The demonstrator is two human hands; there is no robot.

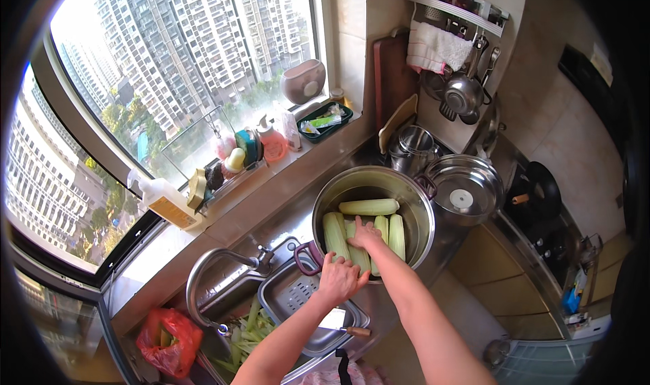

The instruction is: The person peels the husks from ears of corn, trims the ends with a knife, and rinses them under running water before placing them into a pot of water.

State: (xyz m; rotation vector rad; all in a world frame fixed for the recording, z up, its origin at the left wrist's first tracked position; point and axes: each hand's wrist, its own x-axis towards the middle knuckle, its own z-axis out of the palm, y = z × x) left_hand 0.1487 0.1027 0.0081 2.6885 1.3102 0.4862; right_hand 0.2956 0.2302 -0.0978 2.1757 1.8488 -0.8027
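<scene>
A large steel pot (423,253) with dark red handles stands on the counter with several pale green husked ears of corn in it. One ear of corn (369,207) lies crosswise at the far side; another ear (397,238) stands lengthwise at the right. My right hand (367,236) reaches down into the pot, its fingers bent round a middle ear. At the near left rim is my left hand (340,279), fingers apart and slightly bent, next to the lower ends of the left ears. Nothing shows clearly in its grasp.
Left of the pot, a perforated steel tray (298,291) sits by the curved faucet (196,276), with a wooden-handled knife (352,331) across it. Green husks (250,331) fill the sink beside a red plastic bag (169,341). A shallow steel pan (440,182) stands right of the pot.
</scene>
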